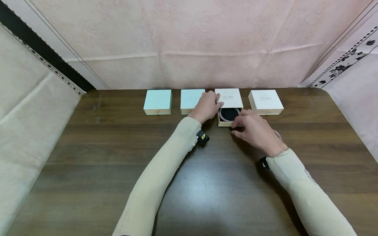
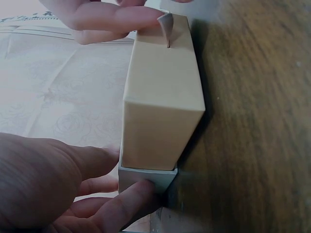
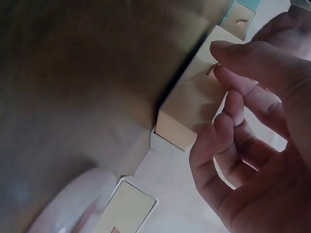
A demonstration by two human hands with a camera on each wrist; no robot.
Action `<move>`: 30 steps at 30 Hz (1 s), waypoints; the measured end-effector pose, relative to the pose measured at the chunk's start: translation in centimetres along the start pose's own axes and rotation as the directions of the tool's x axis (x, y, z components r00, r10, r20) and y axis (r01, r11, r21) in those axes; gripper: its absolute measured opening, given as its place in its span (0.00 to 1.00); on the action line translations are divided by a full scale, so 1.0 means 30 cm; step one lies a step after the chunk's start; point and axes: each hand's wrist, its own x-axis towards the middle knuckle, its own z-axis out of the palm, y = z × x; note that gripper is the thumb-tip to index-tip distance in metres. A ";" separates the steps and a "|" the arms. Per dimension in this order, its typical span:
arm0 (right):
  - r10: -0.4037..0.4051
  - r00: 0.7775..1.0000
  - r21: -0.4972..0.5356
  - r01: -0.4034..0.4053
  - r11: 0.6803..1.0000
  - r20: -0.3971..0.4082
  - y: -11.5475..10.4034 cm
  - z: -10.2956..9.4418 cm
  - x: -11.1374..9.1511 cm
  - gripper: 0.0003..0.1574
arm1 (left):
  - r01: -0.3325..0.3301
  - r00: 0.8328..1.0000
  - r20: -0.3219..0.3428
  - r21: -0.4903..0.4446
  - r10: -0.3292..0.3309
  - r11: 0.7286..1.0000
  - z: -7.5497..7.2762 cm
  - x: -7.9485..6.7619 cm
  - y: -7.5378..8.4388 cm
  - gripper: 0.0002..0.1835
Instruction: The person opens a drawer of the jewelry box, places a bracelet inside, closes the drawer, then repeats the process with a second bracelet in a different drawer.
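Observation:
A white drawer-style gift box (image 1: 228, 96) stands at the table's back edge with its cream drawer (image 2: 163, 73) slid partly out toward me. Inside the drawer, a pale bangle (image 1: 220, 114) rests around a dark cushion. My left hand (image 1: 205, 105) grips the white outer sleeve by its sides, fingers on one face and thumb on the other. At the drawer's front is my right hand (image 1: 255, 129), its fingers loosely bent and the thumb apart from them. One right fingertip sits against the small pull tab (image 2: 167, 31). Another bangle (image 1: 277, 133) circles my right wrist.
Two turquoise boxes, one far left (image 1: 157, 100) and one (image 1: 190, 97) partly behind my left hand, share the row. Another white box (image 1: 267, 100) stands to the right. Beyond the wooden table (image 1: 97, 164) hangs a pale patterned cloth (image 1: 189, 39).

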 end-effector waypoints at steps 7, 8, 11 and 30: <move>-0.014 0.999 -0.046 0.012 0.999 -0.048 -0.002 0.013 -0.006 0.04 | 0.009 1.000 0.008 -0.002 -0.009 1.000 -0.002 -0.001 0.004 0.23; -0.020 0.998 -0.048 0.017 0.999 -0.056 -0.001 0.013 -0.006 0.04 | 0.009 1.000 0.008 -0.003 -0.009 1.000 -0.002 -0.001 0.004 0.23; -0.030 0.997 -0.052 0.026 0.998 -0.070 -0.001 0.013 -0.007 0.04 | 0.006 1.000 0.007 -0.005 -0.006 1.000 -0.002 -0.002 0.006 0.23; 0.008 0.999 -0.046 -0.010 0.999 -0.047 -0.009 0.004 0.013 0.03 | -0.001 1.000 -0.002 -0.004 0.001 1.000 -0.003 -0.007 0.005 0.23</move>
